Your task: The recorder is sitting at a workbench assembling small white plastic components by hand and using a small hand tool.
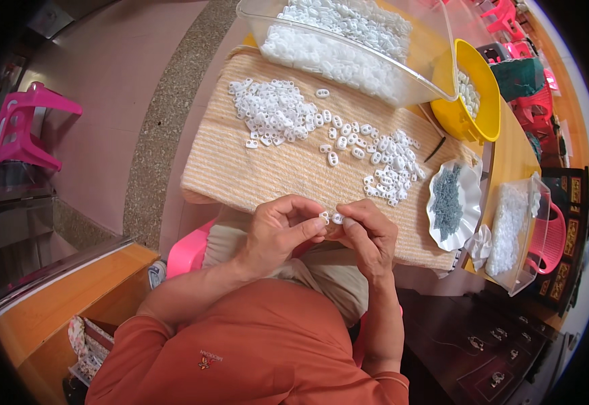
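Note:
Near the table's front edge, my left hand (274, 233) pinches a small white two-holed plastic piece (325, 217) between thumb and fingers. Close beside it, my right hand (370, 236) holds a similar white piece (337, 219) at its fingertips. The two pieces almost meet; whether they touch is too small to tell. Beyond my hands, a large heap of white two-holed pieces (274, 111) lies on the striped cloth (233, 169). A smaller heap (395, 165) lies to its right, with several loose pieces (341, 142) between them.
A clear plastic bin (348, 50) full of white pieces stands at the back, beside a yellow tub (461, 125). On the right, a white wavy-edged dish (470, 202) holds small grey parts (447, 202). Another clear bin (517, 280) stands further right. A pink stool (21, 128) is at far left.

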The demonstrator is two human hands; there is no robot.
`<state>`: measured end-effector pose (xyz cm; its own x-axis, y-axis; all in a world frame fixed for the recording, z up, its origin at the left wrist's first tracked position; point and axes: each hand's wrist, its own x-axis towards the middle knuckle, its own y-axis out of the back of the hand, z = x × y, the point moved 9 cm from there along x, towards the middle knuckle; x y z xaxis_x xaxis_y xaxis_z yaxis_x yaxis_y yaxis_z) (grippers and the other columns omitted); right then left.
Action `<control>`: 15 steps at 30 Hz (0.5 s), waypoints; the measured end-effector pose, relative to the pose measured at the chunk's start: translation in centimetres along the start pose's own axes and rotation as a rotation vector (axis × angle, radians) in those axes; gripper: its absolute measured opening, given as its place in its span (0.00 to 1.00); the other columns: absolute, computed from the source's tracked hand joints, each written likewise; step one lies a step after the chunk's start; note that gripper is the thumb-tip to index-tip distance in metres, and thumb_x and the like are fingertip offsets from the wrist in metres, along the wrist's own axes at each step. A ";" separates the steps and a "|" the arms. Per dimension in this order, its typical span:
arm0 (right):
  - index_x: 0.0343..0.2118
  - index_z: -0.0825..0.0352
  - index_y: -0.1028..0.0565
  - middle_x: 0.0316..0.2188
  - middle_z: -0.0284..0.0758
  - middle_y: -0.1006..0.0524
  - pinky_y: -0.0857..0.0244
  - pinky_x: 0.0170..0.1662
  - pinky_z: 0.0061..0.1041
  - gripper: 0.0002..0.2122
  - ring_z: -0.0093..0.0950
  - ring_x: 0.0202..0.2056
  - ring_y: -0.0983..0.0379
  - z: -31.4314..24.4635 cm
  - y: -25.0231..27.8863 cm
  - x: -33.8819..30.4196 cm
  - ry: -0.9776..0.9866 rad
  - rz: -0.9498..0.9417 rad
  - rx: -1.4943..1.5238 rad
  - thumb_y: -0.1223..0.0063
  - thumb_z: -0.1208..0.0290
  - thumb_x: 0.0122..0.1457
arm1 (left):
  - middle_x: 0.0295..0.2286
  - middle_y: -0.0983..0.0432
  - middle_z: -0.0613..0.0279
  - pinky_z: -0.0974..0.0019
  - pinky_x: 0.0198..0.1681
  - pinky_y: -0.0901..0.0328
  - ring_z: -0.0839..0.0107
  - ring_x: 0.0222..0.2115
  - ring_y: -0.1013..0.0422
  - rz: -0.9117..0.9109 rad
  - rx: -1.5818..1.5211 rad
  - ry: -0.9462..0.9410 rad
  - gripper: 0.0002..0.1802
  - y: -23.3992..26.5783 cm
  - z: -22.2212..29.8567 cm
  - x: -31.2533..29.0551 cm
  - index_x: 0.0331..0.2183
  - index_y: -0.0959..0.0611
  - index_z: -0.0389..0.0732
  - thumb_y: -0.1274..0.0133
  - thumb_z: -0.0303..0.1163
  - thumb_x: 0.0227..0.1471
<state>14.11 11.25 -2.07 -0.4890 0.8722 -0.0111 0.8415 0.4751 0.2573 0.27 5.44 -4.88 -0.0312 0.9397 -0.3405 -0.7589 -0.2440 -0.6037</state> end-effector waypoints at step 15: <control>0.36 0.72 0.23 0.31 0.38 0.25 0.30 0.36 0.22 0.09 0.27 0.32 0.25 -0.1 -1.1 0.1 -0.132 -0.116 0.163 0.53 0.83 0.54 | 0.29 0.22 0.56 0.68 0.37 0.28 0.71 0.30 0.25 -0.050 -0.146 -0.047 0.08 -0.7 -0.4 -0.3 0.37 0.23 0.34 0.47 0.20 0.52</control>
<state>13.15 10.81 -2.25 -0.5595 0.8132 -0.1604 0.8124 0.5764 0.0880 1.09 5.26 -4.62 -0.0291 0.9609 -0.2753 -0.6581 -0.2257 -0.7183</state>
